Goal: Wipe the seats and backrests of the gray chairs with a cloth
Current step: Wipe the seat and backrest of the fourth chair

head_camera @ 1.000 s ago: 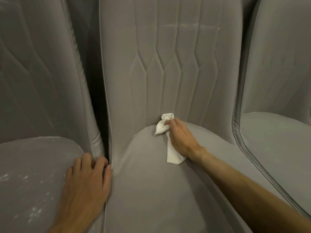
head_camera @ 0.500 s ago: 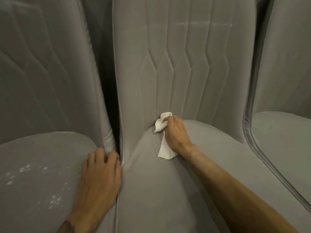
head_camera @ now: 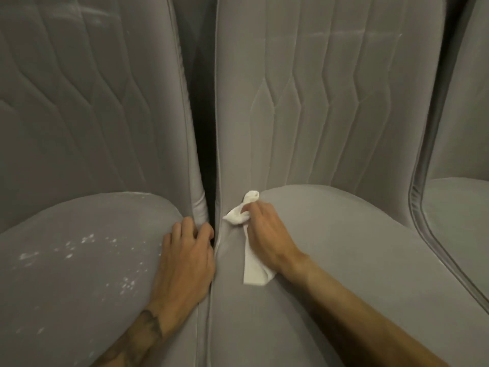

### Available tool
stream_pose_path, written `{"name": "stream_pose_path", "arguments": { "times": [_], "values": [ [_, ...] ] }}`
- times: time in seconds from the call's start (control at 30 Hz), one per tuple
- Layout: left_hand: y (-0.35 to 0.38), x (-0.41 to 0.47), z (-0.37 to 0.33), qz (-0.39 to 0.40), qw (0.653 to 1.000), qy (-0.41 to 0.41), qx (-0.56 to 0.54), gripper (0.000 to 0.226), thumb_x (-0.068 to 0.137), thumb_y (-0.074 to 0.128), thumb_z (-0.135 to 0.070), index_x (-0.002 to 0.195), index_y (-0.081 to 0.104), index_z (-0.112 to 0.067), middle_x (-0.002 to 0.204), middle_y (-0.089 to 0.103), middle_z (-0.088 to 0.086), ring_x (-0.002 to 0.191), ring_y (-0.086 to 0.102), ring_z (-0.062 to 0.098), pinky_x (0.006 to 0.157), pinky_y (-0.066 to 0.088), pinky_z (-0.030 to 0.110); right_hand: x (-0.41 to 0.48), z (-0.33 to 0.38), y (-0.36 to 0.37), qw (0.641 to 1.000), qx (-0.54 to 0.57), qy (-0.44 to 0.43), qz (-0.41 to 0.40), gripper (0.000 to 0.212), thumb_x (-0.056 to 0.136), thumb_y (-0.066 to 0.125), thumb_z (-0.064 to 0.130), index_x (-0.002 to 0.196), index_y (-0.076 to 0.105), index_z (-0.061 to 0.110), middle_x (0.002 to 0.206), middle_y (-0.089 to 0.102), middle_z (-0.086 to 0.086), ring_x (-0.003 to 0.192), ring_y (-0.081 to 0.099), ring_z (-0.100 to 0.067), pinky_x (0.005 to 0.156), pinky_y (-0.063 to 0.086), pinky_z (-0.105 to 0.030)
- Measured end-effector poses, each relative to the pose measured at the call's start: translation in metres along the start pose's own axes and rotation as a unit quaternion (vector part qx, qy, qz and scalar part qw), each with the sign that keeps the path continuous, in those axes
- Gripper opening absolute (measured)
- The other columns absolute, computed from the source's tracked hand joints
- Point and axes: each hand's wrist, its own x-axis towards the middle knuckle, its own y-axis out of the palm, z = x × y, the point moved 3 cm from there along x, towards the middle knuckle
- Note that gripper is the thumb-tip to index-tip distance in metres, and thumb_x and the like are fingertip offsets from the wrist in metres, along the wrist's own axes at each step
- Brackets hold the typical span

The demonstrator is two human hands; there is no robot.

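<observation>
Three gray upholstered chairs stand side by side. On the middle chair's seat (head_camera: pixel 330 260), my right hand (head_camera: pixel 267 234) holds a white cloth (head_camera: pixel 251 263) and presses it near the seat's back left corner, where the seat meets the quilted backrest (head_camera: pixel 317 102). The cloth's end sticks up by the crease, and the rest trails under my palm. My left hand (head_camera: pixel 185 258) rests on the right edge of the left chair's seat (head_camera: pixel 79 260), with fingertips curled into the gap between the chairs. That seat bears white specks.
The left chair's backrest (head_camera: pixel 92 102) rises behind its seat. A narrow dark gap (head_camera: pixel 206 154) separates the left and middle chairs. A third chair (head_camera: pixel 463 207) with a piped edge stands at the right.
My right hand slid the cloth left along the seat-back crease toward the corner. The view shifted left, and my left hand stayed on the left seat's edge.
</observation>
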Motion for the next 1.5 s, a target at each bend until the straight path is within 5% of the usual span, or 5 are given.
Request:
{"name": "stream_pose_path", "arguments": {
  "times": [0.43,0.63,0.8,1.0,1.5],
  "values": [
    [-0.003,0.0,0.002,0.016,1.0,0.007,0.005,0.029,0.1,0.032,-0.031,0.101,0.058,-0.019,0.096,0.049,0.005,0.085,0.046,0.023,0.072,0.036,0.037,-0.063,0.027,-0.001,0.991,0.042,-0.119,0.043,0.019,0.105,0.04,0.022,0.12,0.051,0.026,0.115,0.05,0.004,0.1,0.044,-0.008,0.092,0.035,-0.017],
    [0.001,0.001,0.005,-0.003,0.999,-0.036,-0.015,0.025,0.102,0.048,-0.038,0.118,0.058,-0.022,0.102,0.049,0.004,0.089,0.034,0.013,0.077,0.032,0.032,-0.012,-0.006,-0.016,0.998,-0.046,-0.03,0.011,0.033,0.097,0.046,0.003,0.13,0.051,0.007,0.124,0.052,-0.014,0.112,0.047,-0.03,0.1,0.036,-0.037],
    [0.002,-0.001,0.007,0.0,0.999,-0.045,-0.008,0.029,0.098,0.056,-0.034,0.122,0.057,-0.018,0.106,0.052,0.007,0.093,0.05,0.022,0.078,0.039,0.035,-0.046,0.022,0.0,0.99,-0.012,-0.131,0.046,0.027,0.097,0.049,0.006,0.122,0.055,0.013,0.115,0.055,-0.008,0.099,0.048,-0.021,0.09,0.042,-0.032],
    [-0.003,0.0,0.005,0.006,0.999,-0.044,0.002,0.03,0.099,0.049,-0.03,0.125,0.056,-0.018,0.108,0.053,0.008,0.094,0.052,0.023,0.081,0.044,0.04,-0.018,0.013,-0.009,0.996,-0.036,-0.078,0.026,0.03,0.096,0.047,0.001,0.124,0.055,0.008,0.12,0.055,-0.013,0.107,0.048,-0.029,0.097,0.038,-0.039],
    [-0.001,0.003,0.009,-0.018,0.999,-0.046,-0.007,0.03,0.105,0.036,-0.031,0.123,0.057,-0.021,0.108,0.053,0.005,0.094,0.051,0.023,0.08,0.036,0.037,-0.099,0.046,-0.017,0.953,0.091,-0.246,0.154,0.026,0.103,0.041,0.013,0.125,0.054,0.018,0.118,0.054,-0.002,0.106,0.049,-0.018,0.099,0.035,-0.018]
  ]
}}
